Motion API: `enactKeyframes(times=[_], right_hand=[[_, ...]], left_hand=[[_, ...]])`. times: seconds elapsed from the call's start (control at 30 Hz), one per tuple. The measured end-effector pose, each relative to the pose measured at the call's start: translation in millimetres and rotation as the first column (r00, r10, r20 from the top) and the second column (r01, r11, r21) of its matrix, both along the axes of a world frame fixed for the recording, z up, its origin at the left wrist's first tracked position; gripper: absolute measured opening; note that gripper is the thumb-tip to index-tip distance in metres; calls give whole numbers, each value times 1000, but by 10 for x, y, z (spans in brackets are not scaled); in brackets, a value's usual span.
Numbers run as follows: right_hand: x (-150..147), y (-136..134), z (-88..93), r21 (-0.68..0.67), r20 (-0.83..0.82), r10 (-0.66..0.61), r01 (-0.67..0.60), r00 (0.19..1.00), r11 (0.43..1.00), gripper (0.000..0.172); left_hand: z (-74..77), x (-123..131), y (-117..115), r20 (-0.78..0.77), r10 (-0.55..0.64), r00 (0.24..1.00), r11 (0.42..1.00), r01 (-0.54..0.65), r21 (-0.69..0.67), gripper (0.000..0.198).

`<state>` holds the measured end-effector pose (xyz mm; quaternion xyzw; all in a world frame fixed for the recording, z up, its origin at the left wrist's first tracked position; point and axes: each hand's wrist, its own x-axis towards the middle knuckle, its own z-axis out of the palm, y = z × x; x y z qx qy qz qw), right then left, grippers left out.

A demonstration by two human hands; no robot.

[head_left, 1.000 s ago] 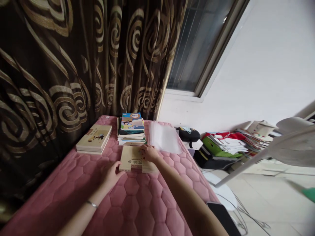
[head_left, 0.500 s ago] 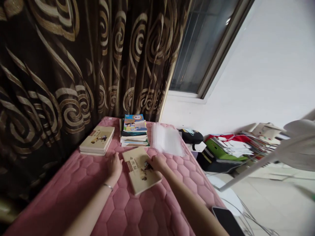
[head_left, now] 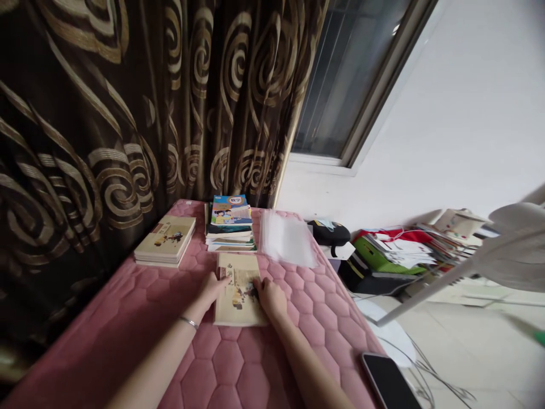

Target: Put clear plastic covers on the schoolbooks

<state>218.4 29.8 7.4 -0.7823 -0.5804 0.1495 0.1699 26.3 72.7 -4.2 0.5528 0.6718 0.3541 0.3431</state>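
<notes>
A cream-covered book (head_left: pixel 238 295) with a small painted picture and dark characters lies between my hands, low over the pink quilted mattress (head_left: pixel 238 369). My left hand (head_left: pixel 214 288) grips its left edge, thumb on the cover. On the right edge, my right hand (head_left: pixel 269 296) holds it the same way, fingers partly hidden beneath. A stack of similar cream books (head_left: pixel 166 241) sits to the left. Beyond the held book stands a pile of books and booklets, with a blue textbook (head_left: pixel 231 210) on top. Clear plastic sleeves (head_left: pixel 287 238) lie to the right of that pile.
A phone (head_left: pixel 387 380) rests at the mattress's right edge. Past that edge are a white fan (head_left: pixel 430 289), cables, a black case (head_left: pixel 330 233) and heaped papers with a green bag (head_left: pixel 387 253). A patterned curtain (head_left: pixel 128 113) hangs along the left and back.
My left hand has moved right and taken hold of the book's left edge. The book has turned from slanted to nearly straight, with my right hand still on it.
</notes>
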Motion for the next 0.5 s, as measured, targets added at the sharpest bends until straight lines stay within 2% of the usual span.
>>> enactKeyframes(times=[0.1,0.2,0.27,0.4,0.5], right_hand=[[2,-15,-78,99,-52,16,-10,999,995,36],[20,-19,-160,274,-119,52,-18,991,962,28],[38,-15,-198,335,-214,74,2,974,942,28],[80,-8,-183,304,-443,154,-14,883,953,40],[126,3,-80,227,-499,199,-95,843,969,45]], left_hand=[[-54,44,-152,119,-21,993,999,16,40,28],[-87,46,-229,189,-45,981,994,24,108,30],[-97,33,-252,237,-69,969,987,32,157,34],[-50,33,-282,439,-110,892,973,7,229,45],[97,48,-282,580,-52,813,996,-4,94,47]])
